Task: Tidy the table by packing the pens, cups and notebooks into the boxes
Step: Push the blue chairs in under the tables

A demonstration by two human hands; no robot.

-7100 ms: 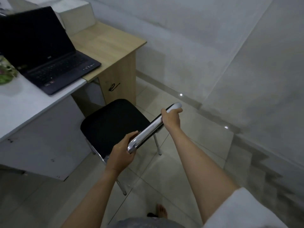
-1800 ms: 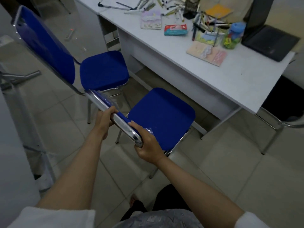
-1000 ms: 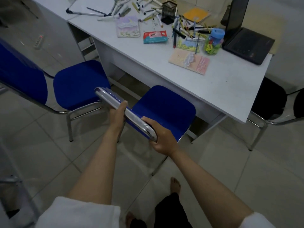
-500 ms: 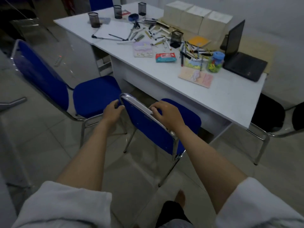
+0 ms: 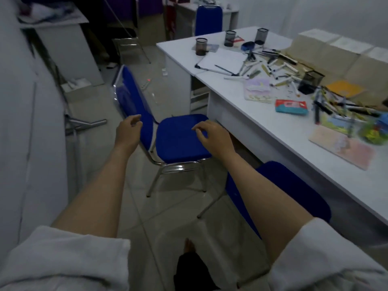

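Observation:
Many pens (image 5: 270,69) lie scattered over the white table (image 5: 262,127) at the right. Mesh pen cups (image 5: 201,46) stand at its far end, and one lies tipped (image 5: 310,81) among the pens. Several notebooks lie there: a white one (image 5: 222,62), a pastel one (image 5: 257,89), an orange one (image 5: 345,89), a pink one (image 5: 344,147). Cardboard boxes (image 5: 327,49) stand along the far edge. My left hand (image 5: 128,131) hovers by a blue chair's backrest (image 5: 134,108), fingers loose, holding nothing. My right hand (image 5: 212,134) hangs over that chair's seat (image 5: 180,139), fingers loosely curled, empty.
A second blue chair (image 5: 279,192) stands under my right forearm, pushed against the table. A red-and-teal tissue pack (image 5: 291,106) and a jar of small items (image 5: 373,131) lie on the table. Another blue chair (image 5: 209,19) stands behind it. Metal frames and a white cabinet stand at the left.
Both hands have let go of the blue chair's backrest they were gripping and now hover over the neighbouring chair. The view has swung left.

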